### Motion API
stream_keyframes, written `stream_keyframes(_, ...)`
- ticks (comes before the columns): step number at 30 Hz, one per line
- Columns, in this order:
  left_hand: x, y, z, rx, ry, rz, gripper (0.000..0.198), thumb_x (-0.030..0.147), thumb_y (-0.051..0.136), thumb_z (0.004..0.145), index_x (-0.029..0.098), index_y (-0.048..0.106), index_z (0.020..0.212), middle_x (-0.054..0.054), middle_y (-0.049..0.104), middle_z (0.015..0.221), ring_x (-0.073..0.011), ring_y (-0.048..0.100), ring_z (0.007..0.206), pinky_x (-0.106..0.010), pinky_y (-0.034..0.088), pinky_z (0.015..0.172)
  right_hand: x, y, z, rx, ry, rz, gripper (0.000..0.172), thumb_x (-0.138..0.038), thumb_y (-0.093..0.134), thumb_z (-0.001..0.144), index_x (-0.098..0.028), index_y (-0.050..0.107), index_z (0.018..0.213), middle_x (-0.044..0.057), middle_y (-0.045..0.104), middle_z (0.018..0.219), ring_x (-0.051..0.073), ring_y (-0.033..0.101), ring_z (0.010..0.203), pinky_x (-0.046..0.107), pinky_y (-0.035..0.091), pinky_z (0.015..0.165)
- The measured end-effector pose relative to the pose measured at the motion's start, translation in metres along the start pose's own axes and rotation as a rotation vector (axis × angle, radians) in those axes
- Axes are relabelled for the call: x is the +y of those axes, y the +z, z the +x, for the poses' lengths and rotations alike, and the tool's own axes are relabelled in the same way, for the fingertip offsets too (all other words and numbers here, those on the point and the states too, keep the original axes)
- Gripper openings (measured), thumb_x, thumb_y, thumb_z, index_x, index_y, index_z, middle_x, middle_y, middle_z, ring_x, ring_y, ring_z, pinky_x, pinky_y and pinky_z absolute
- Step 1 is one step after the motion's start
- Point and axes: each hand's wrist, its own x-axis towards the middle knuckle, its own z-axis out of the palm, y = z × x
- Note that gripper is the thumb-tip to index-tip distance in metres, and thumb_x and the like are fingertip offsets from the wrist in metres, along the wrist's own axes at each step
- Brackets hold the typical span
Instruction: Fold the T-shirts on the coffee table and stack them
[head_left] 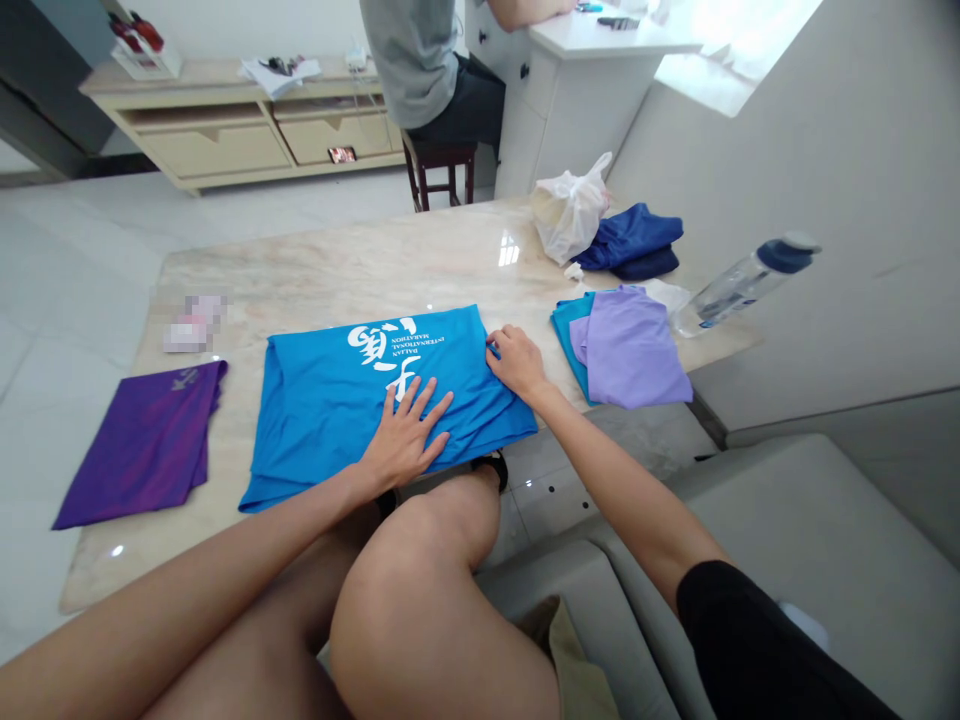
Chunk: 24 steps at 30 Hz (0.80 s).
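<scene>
A blue T-shirt (322, 400) with white lettering lies folded into a wide rectangle on the marble-patterned table (247, 275). Flat on its near side, below the lettering, rests my left hand (405, 437), fingers spread. My right hand (517, 362) is at the shirt's right edge, its fingers curled and closed on the fabric there; the fingertips are partly hidden. To the left is a folded purple garment (146, 445). On the right, a folded lilac garment (637, 350) overlaps a teal one (562, 330).
Toward the back right are a white plastic bag (570, 215), dark blue cloth (637, 240) and a clear water bottle (739, 285). A blurred pinkish item (195, 322) lies at the left. Beyond the table, a person (420, 70) sits on a stool (442, 160). A grey sofa (817, 530) is beside me.
</scene>
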Motion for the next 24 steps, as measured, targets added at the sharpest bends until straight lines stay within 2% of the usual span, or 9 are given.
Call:
stream_keyframes(2,0.001,-0.001,0.000,0.005,-0.005,-0.003,0.067,0.054,0.044,0.115,0.029,0.043,0.177,-0.012,0.029,0.188,-0.0419,0.019,0.176,-0.073,0.011,0.140,-0.003,0.002,0.011,-0.019,-0.029,-0.015,0.025,-0.021,0.056,0.109,-0.020,0.079,0.120,0.017,0.077,0.128,0.033,0.067,0.126,0.040,0.053,0.104)
stream_keyframes(4,0.002,-0.002,-0.001,0.007,-0.010,-0.011,0.067,0.053,0.044,0.115,0.029,0.043,0.177,-0.012,0.028,0.188,-0.0418,0.020,0.175,-0.073,0.012,0.140,0.000,0.004,0.020,0.000,0.034,0.016,0.027,-0.024,0.054,0.111,-0.021,0.080,0.119,0.016,0.079,0.126,0.033,0.070,0.123,0.040,0.053,0.102)
stream_keyframes(9,0.003,-0.003,-0.001,0.015,-0.016,-0.033,0.066,0.052,0.043,0.115,0.029,0.043,0.177,-0.011,0.030,0.188,-0.0403,0.021,0.175,-0.072,0.013,0.141,0.022,0.009,0.028,0.122,0.428,0.113,0.031,-0.035,0.053,0.111,-0.021,0.080,0.109,0.015,0.084,0.110,0.034,0.074,0.110,0.044,0.052,0.101)
stream_keyframes(11,0.002,-0.002,-0.001,0.016,-0.014,-0.037,0.066,0.051,0.042,0.115,0.028,0.043,0.177,-0.012,0.029,0.188,-0.0403,0.020,0.176,-0.072,0.013,0.141,0.031,0.011,0.027,0.155,0.405,0.131,0.029,-0.032,0.053,0.107,-0.020,0.079,0.111,0.014,0.083,0.108,0.033,0.074,0.110,0.044,0.052,0.102)
stream_keyframes(13,0.002,-0.002,-0.001,0.016,-0.013,-0.042,0.066,0.051,0.042,0.115,0.028,0.044,0.177,-0.012,0.029,0.188,-0.0402,0.020,0.176,-0.072,0.013,0.141,0.036,0.012,0.027,0.165,0.272,0.156,0.030,-0.030,0.057,0.103,-0.018,0.075,0.122,0.013,0.080,0.112,0.031,0.072,0.112,0.042,0.052,0.103)
stream_keyframes(15,0.002,-0.003,-0.001,0.011,-0.012,-0.046,0.065,0.050,0.042,0.115,0.028,0.044,0.177,-0.012,0.030,0.187,-0.0402,0.021,0.175,-0.072,0.012,0.141,0.034,0.013,0.031,0.131,0.129,0.132,0.035,-0.030,0.063,0.098,-0.017,0.073,0.129,0.015,0.077,0.120,0.032,0.069,0.117,0.042,0.052,0.104)
stream_keyframes(17,0.003,-0.004,-0.001,0.004,-0.013,-0.048,0.065,0.050,0.041,0.115,0.027,0.044,0.177,-0.012,0.030,0.187,-0.0404,0.020,0.176,-0.073,0.012,0.141,0.027,0.013,0.039,0.079,0.052,0.070,0.032,-0.030,0.066,0.098,-0.018,0.074,0.126,0.016,0.075,0.126,0.034,0.066,0.121,0.043,0.051,0.107)
stream_keyframes(20,0.003,-0.004,-0.001,-0.002,-0.017,-0.052,0.066,0.051,0.041,0.115,0.027,0.045,0.177,-0.012,0.029,0.188,-0.0404,0.020,0.176,-0.072,0.012,0.141,0.017,0.015,0.057,0.035,0.066,0.044,0.023,-0.031,0.061,0.105,-0.020,0.078,0.117,0.016,0.077,0.125,0.033,0.067,0.122,0.042,0.052,0.106)
stream_keyframes(24,0.002,-0.002,-0.001,0.011,-0.016,-0.066,0.067,0.052,0.040,0.115,0.029,0.043,0.178,-0.011,0.029,0.188,-0.0403,0.021,0.175,-0.072,0.011,0.141,0.016,0.013,0.076,0.049,0.208,0.082,0.029,-0.038,0.056,0.112,-0.022,0.080,0.113,0.013,0.083,0.116,0.031,0.073,0.112,0.039,0.054,0.097)
